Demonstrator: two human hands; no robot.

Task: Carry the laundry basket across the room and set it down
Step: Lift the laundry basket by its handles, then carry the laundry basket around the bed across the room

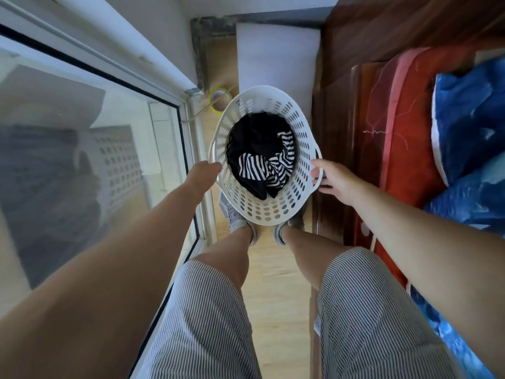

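Laundry basket (264, 206), white and perforated, is held above a person's grey shoes (234, 214) between a glass door (82, 149) and a bed (404, 149), left hand (204, 174) and right hand (332, 178) gripping its side handles; dark and striped clothes (262, 162) lie inside.

Glass door (82, 149): fills the left of the frame, white-framed. Wood floor (276, 283): runs up the centre. Tape roll (216, 98): yellow, lies on the floor at upper centre, just beside the door frame. White board (276, 56): upper centre. Bed (336, 160): right side, dark wooden frame, with red mattress (404, 149) and blue blanket (472, 127) on top.
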